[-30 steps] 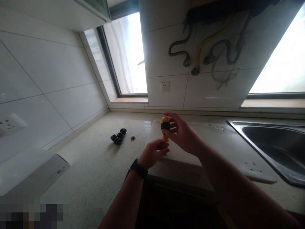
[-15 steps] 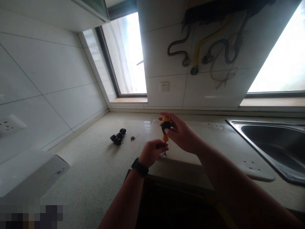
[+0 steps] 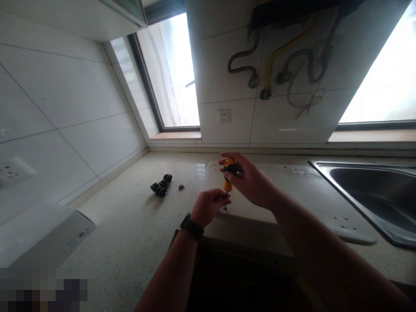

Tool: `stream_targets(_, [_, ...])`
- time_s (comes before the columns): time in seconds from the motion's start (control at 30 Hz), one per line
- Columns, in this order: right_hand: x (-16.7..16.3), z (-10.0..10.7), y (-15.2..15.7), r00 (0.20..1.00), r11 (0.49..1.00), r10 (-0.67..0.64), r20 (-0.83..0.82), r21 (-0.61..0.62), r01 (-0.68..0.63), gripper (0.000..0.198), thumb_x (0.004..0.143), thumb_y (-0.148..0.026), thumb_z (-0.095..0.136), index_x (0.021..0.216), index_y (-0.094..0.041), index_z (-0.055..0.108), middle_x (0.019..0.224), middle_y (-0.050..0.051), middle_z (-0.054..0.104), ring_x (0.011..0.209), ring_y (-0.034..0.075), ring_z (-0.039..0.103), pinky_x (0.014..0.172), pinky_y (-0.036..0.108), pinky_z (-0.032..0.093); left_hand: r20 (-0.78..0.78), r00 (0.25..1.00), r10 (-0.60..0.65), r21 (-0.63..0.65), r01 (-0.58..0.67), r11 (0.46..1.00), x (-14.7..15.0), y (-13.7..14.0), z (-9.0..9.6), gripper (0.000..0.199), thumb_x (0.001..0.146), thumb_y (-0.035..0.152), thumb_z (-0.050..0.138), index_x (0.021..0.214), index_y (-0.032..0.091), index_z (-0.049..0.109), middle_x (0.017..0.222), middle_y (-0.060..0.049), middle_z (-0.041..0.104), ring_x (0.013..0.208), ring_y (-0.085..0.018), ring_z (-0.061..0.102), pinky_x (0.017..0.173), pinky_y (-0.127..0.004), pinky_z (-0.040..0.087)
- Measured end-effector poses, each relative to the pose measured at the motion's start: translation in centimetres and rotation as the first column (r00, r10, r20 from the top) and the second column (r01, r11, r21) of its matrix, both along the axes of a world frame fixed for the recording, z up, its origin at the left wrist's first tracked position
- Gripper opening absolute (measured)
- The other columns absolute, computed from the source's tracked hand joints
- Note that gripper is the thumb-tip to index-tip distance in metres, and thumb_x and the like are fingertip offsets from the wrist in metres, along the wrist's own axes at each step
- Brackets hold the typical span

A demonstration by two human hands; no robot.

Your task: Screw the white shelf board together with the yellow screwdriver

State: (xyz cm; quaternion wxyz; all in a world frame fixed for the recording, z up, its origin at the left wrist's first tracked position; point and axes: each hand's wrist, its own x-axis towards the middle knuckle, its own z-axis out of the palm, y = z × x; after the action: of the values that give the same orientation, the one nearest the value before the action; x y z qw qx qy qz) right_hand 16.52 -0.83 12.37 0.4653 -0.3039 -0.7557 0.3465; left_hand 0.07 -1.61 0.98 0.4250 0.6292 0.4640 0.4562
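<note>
Centre frame, the right hand [image 3: 247, 178] grips a screwdriver [image 3: 228, 185]; the left hand [image 3: 207, 206] apparently pinches its shaft, over the white board [image 3: 302, 201].

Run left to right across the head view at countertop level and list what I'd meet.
White box → black rounded parts → small dark pieces → left hand → orange-and-black screwdriver → metal sink.
</note>
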Motion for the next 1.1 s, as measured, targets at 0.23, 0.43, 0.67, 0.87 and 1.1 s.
stream_targets(0.23, [1.7,-1.3,0.4,0.985,0.989,-0.149,-0.084,-0.009,0.149,0.039,0.086,-0.033,0.069,0.122,-0.024,0.057,0.112,0.009,0.070,0.102,0.023,0.070,0.090,0.046,0.060,-0.072,0.996,-0.045,0.036,0.047,0.998,0.3,0.0,0.3,0.029,0.080,0.036,0.078,0.104,0.019,0.077,0.107,-0.008,0.077,0.094,-0.017,0.072,0.089,-0.030,0.057])
stream_targets(0.43, [3.7,-2.9,1.3,0.939,0.964,-0.257,-0.231,-0.131,0.232,0.045,0.080,-0.043,0.077,0.116,-0.023,0.058,0.107,0.008,0.068,0.097,0.024,0.071,0.085,0.047,0.063,-0.189,0.980,-0.064,0.065,0.077,0.995,0.7,0.5,0.3,0.034,0.084,0.040,0.073,0.113,0.022,0.077,0.097,-0.005,0.078,0.083,-0.014,0.069,0.081,-0.028,0.053])
stream_targets(0.67, [5.2,-4.2,1.8,0.880,0.915,-0.366,-0.302,-0.288,0.282,0.057,0.072,-0.051,0.082,0.115,-0.023,0.056,0.108,0.007,0.066,0.089,0.022,0.073,0.080,0.046,0.066,-0.233,0.971,-0.063,0.067,0.080,0.995,0.5,0.4,0.9,0.034,0.090,0.044,0.066,0.116,0.024,0.075,0.100,-0.005,0.077,0.086,-0.015,0.070,0.081,-0.028,0.052])
stream_targets(0.87, [5.9,-5.0,2.2,0.855,0.893,-0.411,-0.317,-0.329,0.307,0.058,0.071,-0.050,0.083,0.114,-0.022,0.056,0.108,0.007,0.067,0.089,0.022,0.073,0.077,0.043,0.067,-0.257,0.885,0.388,0.341,-0.293,0.893,-3.0,0.2,-0.6,0.030,0.093,0.042,0.059,0.112,0.024,0.074,0.118,-0.007,0.070,0.115,-0.021,0.060,0.103,-0.037,0.048])
stream_targets(1.1, [5.7,-5.5,2.4,0.900,0.916,-0.312,-0.304,-0.348,0.200,0.064,0.076,-0.053,0.078,0.126,-0.029,0.046,0.108,0.006,0.065,0.088,0.024,0.072,0.058,0.039,0.067,0.172,0.935,0.311,-0.166,-0.284,0.944,-4.9,-0.7,-6.9,0.061,0.095,0.056,0.049,0.139,0.014,0.052,0.140,-0.015,0.058,0.126,-0.024,0.058,0.108,-0.040,0.047])
